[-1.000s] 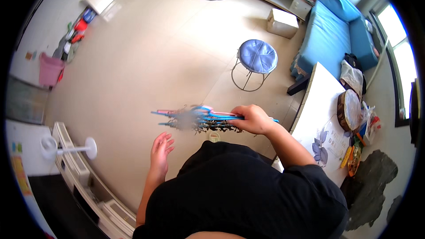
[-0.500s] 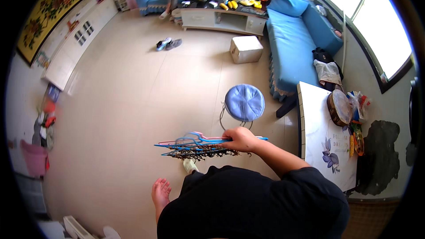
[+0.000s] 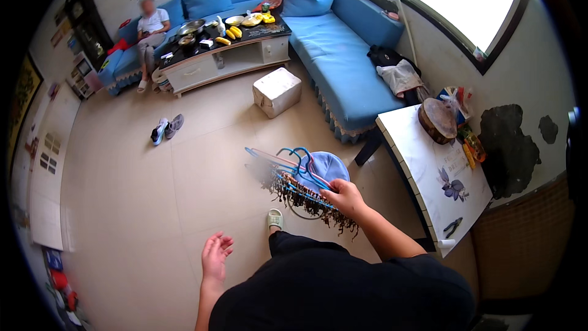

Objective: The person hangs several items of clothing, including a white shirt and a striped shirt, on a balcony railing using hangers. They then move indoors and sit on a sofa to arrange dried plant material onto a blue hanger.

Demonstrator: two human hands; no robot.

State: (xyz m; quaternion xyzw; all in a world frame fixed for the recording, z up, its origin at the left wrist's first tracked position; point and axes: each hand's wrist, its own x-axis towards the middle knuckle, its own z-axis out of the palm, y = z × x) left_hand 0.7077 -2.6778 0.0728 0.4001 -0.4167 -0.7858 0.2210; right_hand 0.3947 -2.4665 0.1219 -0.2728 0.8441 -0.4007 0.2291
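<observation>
My right hand is closed around one end of several blue and pink clothes hangers in front of my body. Dark, knotted strands dangle along them; what these are made of I cannot make out. Partly behind the hangers stands a round stool with a blue padded seat. Low on the left, my left hand is open and holds nothing, its fingers a little bent, above the tiled floor.
To my right stands a white-topped table with a round wooden block, pliers and packets. A white box stool, blue sofa and low table lie ahead. Shoes rest on the floor; a person sits far left.
The view has turned right and lifted, and the stool is nearer my body. The hangers now slant down toward my right hand, with the strands hanging lower and swinging. My left hand stays open.
</observation>
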